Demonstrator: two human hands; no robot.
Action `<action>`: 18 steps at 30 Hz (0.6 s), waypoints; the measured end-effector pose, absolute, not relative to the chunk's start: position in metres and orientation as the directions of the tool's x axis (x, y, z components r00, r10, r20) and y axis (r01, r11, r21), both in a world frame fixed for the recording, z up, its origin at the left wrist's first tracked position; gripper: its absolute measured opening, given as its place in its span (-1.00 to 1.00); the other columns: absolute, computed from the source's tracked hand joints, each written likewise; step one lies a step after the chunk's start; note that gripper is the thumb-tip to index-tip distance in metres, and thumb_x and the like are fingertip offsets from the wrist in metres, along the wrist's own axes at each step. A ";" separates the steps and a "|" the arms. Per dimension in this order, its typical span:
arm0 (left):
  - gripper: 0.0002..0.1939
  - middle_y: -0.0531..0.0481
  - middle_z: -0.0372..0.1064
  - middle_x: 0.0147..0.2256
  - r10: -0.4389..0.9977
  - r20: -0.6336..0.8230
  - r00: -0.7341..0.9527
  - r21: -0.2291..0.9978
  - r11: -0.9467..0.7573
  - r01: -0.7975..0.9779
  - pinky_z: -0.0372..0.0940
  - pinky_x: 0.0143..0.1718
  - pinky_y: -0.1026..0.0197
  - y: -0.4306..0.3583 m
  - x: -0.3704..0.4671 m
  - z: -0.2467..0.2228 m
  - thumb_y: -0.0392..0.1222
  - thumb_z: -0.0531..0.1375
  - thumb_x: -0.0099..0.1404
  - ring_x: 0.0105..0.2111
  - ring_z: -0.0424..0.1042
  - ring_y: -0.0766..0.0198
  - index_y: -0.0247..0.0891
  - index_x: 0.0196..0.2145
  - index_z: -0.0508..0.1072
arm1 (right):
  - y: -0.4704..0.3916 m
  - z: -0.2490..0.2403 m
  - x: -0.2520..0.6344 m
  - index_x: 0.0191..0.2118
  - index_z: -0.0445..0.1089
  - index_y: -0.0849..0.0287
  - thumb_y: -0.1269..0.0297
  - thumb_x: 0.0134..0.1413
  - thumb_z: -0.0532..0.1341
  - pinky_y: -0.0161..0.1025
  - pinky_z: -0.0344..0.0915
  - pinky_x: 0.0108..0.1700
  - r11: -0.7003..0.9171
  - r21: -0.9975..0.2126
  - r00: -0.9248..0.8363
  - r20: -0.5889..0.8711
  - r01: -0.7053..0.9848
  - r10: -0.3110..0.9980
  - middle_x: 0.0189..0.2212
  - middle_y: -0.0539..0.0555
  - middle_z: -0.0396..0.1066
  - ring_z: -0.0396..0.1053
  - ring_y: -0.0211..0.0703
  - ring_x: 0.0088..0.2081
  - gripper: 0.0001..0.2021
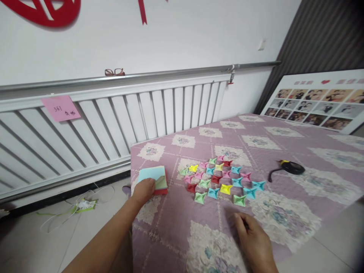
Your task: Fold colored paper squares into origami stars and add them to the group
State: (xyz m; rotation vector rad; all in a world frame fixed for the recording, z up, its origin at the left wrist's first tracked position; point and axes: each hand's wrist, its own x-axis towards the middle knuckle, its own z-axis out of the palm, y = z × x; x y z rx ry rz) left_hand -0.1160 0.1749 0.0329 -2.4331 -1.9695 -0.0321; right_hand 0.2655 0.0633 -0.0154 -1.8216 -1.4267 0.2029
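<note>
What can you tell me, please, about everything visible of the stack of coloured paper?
The stack of coloured paper looks like squarish sheets, light blue on top, with red showing along the near and right edges. It lies flat on the floral tablecloth, near the cloth's left edge and left of the small folded pieces. The left hand touches the stack's near side, where a pale greenish flap rises; the hand hides the near-left corner.

the left hand [145,190] touches a curled sheet [160,181] atop a paper stack [149,173], the right hand [254,236] loosely curled near folded papers [226,189].
</note>
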 end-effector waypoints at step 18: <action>-0.75 -0.10 0.43 -0.20 0.987 -0.025 0.158 -0.002 -0.158 0.987 0.22 -0.16 0.19 0.178 -0.114 0.033 -0.21 -0.08 0.41 -0.15 0.40 0.16 -0.24 -0.21 0.38 | 0.143 0.001 0.056 -0.13 0.42 0.06 0.33 0.08 0.15 0.02 0.11 0.00 0.181 -0.548 -0.020 0.287 0.817 0.958 -0.10 0.14 0.41 0.25 0.07 -0.01 -0.78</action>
